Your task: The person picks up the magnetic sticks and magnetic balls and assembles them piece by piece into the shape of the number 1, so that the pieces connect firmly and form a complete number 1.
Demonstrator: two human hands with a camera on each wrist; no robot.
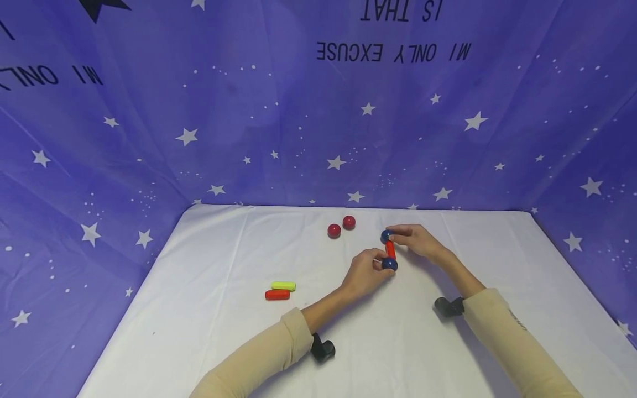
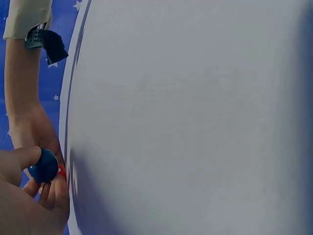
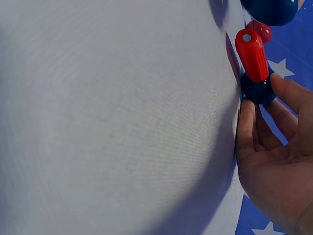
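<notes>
A blue curtain with stars and lettering stands beyond both grips, and the white-covered table spreads beneath them. Nearer than the hands come two beige sleeves, each with a black mount at its cuff. The left grip has thumb and fingers closed about one blue ball; the right grip, a little farther out, pinches another blue ball. Two red balls sit beside each other on the table, beyond the left grip and to the left of the right one.

Smallest are the rods. A red rod lies between the two grips, one end against the right grip's ball; its other end — a metal dot showing — sits bare, just beside the left grip's ball. A yellow rod and a second red rod lie side by side, well left of the left grip.
</notes>
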